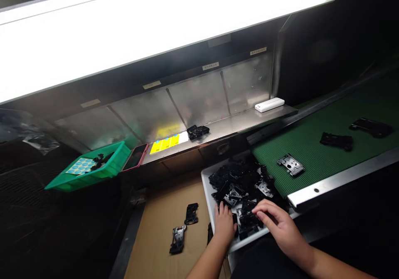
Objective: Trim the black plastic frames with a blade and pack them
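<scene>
A white tray (208, 187) holds a heaped pile of black metal-framed parts (237, 183), some with bare silver plates. My left hand (225, 223) sits at the near left of the tray, fingertips down among the parts by its wall. My right hand (277, 225) lies over the near side of the pile, fingers spread and touching the black parts. Whether my left hand pinches a part is hidden by its fingers. Nothing shows lifted in either hand.
A green ribbed conveyor belt (324, 154) with a steel edge carries several similar parts at the right. Two more parts lie on a cardboard sheet (156, 237). Beyond stand a green plastic bin (93, 169), a phone in a pink case (135, 156) and a steel shelf (218, 135).
</scene>
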Motion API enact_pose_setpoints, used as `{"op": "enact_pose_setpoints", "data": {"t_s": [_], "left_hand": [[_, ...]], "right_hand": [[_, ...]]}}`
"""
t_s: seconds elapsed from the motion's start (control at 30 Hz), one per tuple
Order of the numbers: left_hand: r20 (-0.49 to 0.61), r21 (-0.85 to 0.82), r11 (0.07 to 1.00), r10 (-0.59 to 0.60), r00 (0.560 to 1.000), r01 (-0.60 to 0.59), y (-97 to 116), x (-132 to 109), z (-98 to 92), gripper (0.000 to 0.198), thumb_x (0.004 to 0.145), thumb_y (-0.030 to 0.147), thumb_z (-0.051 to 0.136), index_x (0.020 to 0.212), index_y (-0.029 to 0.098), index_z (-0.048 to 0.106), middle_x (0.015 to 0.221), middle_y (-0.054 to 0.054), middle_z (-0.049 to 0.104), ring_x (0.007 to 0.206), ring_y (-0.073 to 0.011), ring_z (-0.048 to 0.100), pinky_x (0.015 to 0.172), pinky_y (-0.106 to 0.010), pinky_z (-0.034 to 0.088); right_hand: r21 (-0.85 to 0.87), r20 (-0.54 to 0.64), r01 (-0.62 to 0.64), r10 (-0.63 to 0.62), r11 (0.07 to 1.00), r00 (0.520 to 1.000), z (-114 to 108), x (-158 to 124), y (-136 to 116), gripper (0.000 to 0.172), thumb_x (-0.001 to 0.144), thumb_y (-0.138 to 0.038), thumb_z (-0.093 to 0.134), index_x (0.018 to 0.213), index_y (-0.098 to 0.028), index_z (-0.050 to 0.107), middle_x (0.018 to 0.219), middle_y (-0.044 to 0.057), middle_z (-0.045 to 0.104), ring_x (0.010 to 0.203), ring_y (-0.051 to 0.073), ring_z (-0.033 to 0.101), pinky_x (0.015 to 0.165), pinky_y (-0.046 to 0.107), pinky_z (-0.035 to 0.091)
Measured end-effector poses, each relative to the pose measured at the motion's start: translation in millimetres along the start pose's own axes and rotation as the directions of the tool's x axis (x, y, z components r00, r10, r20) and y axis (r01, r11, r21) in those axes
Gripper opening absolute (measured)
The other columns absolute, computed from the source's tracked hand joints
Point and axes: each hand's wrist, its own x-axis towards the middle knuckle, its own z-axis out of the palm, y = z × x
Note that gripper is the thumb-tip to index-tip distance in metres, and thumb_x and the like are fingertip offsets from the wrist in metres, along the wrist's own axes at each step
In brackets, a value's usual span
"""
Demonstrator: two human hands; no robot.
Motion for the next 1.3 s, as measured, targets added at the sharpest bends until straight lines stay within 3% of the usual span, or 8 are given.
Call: {"op": "enact_pose_setpoints", "data": {"t_s": [0.17,0.3,0.47,0.6,0.7,0.87,1.17,1.3], "left_hand": [[-0.035,-0.195,0.980,-0.041,0.999,0.034,2.7,-4.2,7.7,0.047,0.057,0.011,0.070,0.103,0.020,0.065,0.137,-0.015,0.056,0.153,-0.0422,0.016,0.124,-0.059,-0.002],[-0.105,-0.517,0.854,-0.138,0.985,0.065,-3.2,-24.8,-7.9,0.020,0.069,0.023,0.072,0.083,0.023,0.058,0.101,-0.008,0.065,0.122,-0.0359,0.055,0.112,-0.054,0.034],[-0.108,-0.884,0.463,-0.343,0.933,0.067,4.0,-47.7,-38.4,0.041,0.070,0.046,0.081,0.090,0.021,0.057,0.089,-0.003,0.064,0.084,-0.0217,0.064,0.082,-0.036,0.051],[-0.002,-0.994,0.102,-0.411,0.912,0.044,24.8,-61.6,-60.4,0.047,0.077,0.045,0.078,0.113,0.023,0.055,0.108,-0.005,0.069,0.091,-0.0197,0.069,0.084,-0.032,0.054],[0.071,-0.996,-0.084,-0.420,0.905,0.039,43.8,-69.6,-68.9,0.042,0.080,0.038,0.077,0.113,0.025,0.055,0.118,-0.007,0.070,0.103,-0.0212,0.071,0.091,-0.034,0.055],[0.238,-0.926,-0.351,-0.265,0.934,0.136,72.6,-83.9,-76.9,0.043,0.083,0.026,0.074,0.121,0.024,0.056,0.136,-0.012,0.065,0.120,-0.0293,0.066,0.101,-0.045,0.053],[0.350,-0.886,-0.390,-0.206,0.914,0.251,90.3,-94.3,-85.7,0.044,0.091,0.051,0.063,0.121,0.020,0.061,0.108,-0.009,0.075,0.090,-0.0215,0.073,0.083,-0.034,0.056],[0.390,-0.862,-0.431,-0.225,0.893,0.268,88.6,-90.3,-82.9,0.048,0.092,0.054,0.060,0.124,0.018,0.059,0.100,-0.008,0.075,0.076,-0.0178,0.070,0.073,-0.029,0.053]], "right_hand": [[-0.004,0.022,0.005,-0.004,1.000,1.000,-2.0,-3.1,3.8,0.022,0.100,-0.035,0.056,0.098,-0.022,0.074,0.095,0.007,0.068,0.091,0.021,0.066,0.084,0.030,0.055],[0.010,-0.006,-0.048,0.048,0.999,0.999,-5.7,-3.5,4.9,0.022,0.100,-0.036,0.057,0.099,-0.022,0.073,0.097,0.006,0.067,0.092,0.020,0.066,0.084,0.030,0.054],[0.016,0.012,-0.044,0.044,0.999,0.999,-4.6,0.5,3.7,0.024,0.100,-0.038,0.057,0.098,-0.021,0.073,0.095,0.007,0.067,0.090,0.021,0.065,0.083,0.031,0.056],[0.025,0.041,-0.027,0.026,0.999,0.999,1.1,3.7,2.4,0.024,0.100,-0.037,0.057,0.097,-0.021,0.074,0.093,0.007,0.067,0.088,0.021,0.065,0.081,0.031,0.056],[0.028,0.088,0.002,-0.004,1.000,0.996,7.4,4.1,-0.1,0.022,0.101,-0.034,0.056,0.098,-0.021,0.073,0.093,0.007,0.067,0.088,0.021,0.065,0.081,0.031,0.056],[0.093,0.224,0.070,-0.089,0.993,0.970,18.5,4.0,-5.0,0.022,0.101,-0.031,0.054,0.102,-0.022,0.074,0.098,0.009,0.069,0.093,0.022,0.067,0.083,0.033,0.058],[0.116,0.239,0.132,-0.156,0.984,0.958,23.2,7.6,-9.3,0.019,0.101,-0.025,0.055,0.105,-0.023,0.074,0.097,0.008,0.069,0.090,0.020,0.066,0.079,0.030,0.056],[0.104,0.366,0.182,-0.208,0.978,0.907,24.3,10.1,-17.8,0.018,0.100,-0.023,0.055,0.101,-0.021,0.073,0.096,0.008,0.072,0.095,0.022,0.066,0.088,0.035,0.055]]}}
